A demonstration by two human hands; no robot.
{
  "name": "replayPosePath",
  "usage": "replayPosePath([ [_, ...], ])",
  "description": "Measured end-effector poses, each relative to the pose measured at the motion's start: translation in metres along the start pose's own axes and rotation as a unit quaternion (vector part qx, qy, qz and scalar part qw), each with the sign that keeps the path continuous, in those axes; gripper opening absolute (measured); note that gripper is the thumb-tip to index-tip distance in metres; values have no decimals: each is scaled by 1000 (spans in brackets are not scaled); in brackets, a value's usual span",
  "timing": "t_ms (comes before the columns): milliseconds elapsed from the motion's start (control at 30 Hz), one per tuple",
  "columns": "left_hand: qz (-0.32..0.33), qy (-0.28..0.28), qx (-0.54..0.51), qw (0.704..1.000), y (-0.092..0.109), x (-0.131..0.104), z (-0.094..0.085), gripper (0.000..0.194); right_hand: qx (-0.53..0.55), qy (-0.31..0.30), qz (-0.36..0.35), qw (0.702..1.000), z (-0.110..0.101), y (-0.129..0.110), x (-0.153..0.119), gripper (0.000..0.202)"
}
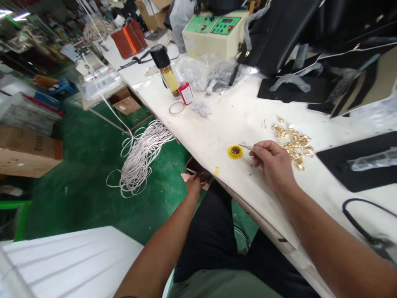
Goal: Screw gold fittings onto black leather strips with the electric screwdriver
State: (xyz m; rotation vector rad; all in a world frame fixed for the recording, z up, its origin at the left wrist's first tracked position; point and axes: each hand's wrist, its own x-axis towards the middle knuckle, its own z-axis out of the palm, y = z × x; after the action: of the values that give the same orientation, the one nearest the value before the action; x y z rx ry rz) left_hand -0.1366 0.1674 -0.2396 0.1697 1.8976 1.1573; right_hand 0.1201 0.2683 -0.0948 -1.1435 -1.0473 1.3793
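One yellow cap (pixel 235 152), two bottles (pixel 173 78)

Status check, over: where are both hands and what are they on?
Right hand pinching thin tool, tip beside yellow cap. Left hand below table edge, reaching into brown box. Gold fittings just behind right hand.

A thin metal pick (pixel 246 146) lies nearly level, its tip just beside a small yellow glue-filled cap (pixel 235 152).

You're in a factory workshop: beige control box (pixel 215 33) far beyond your fingers, gold metal fittings (pixel 293 142) right beside them.
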Motion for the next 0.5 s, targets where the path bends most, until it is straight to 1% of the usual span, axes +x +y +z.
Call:
replayPosePath([
  [100, 43, 22, -9, 999, 14, -2, 4, 36, 4, -10, -1, 1000, 2, -2, 0, 20],
  [167, 74, 22, -6, 997, 24, -13, 4, 38, 8, -12, 0, 1000, 3, -4, 0, 21],
  [267, 147, 22, 2, 989, 38, -46, -2, 40, 15, -13, 6, 1000, 4, -7, 0, 21],
  [333, 200, 13, 14, 980, 50, -76, -6, 38, 33, -11, 13, 999, 5, -10, 1, 20],
  [367, 230, -2, 30, 973, 56, -93, -6, 35, 50, -8, 15, 999, 5, -12, 1, 21],
  [433, 339, -57, 121, 931, 70, -125, 1, 28, 93, 10, 8, 996, 6, -18, 1, 21],
  [500, 424, -151, 180, 875, 86, -152, 20, 19, 122, 34, -10, 992, 7, -31, -1, 20],
])
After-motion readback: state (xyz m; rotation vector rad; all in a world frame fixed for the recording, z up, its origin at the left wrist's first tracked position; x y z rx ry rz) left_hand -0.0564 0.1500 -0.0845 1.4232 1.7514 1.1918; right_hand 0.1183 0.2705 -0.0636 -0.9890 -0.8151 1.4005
